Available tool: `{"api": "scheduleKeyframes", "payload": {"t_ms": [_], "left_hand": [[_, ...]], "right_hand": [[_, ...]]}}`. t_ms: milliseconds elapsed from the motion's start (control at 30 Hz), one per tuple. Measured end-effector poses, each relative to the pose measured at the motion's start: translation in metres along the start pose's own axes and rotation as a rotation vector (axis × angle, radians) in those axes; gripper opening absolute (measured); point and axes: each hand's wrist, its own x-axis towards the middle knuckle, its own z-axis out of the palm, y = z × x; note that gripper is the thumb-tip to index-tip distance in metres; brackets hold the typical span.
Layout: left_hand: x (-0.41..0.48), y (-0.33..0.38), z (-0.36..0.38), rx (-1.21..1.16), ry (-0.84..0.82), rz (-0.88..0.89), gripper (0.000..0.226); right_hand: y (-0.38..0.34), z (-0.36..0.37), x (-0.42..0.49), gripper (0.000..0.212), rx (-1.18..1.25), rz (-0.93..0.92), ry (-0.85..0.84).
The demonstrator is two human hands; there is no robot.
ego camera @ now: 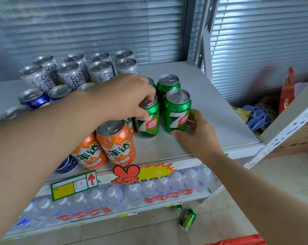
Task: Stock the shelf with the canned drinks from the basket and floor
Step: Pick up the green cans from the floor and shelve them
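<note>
Now the left hand (pixel 121 98) is pinching one green can (pixel 148 119) by its top while the right hand (pixel 194 131) is wrapping a neighbouring green can (pixel 177 112), both standing on the shelf (pixel 211 110).

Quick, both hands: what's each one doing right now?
Left hand: closed from above on the top of a green can standing on the shelf.
Right hand: gripping the side of the front-right green can.
</note>
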Motion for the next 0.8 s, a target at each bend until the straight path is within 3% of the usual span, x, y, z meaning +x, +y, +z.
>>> {"api": "scheduleKeyframes", "payload": {"t_ms": [800], "left_hand": [[-0.004,0.001,0.002,-0.005,0.014,0.002,0.046]], "right_hand": [[-0.005,0.013,0.006,0.066,-0.049,0.027,0.035]]}}
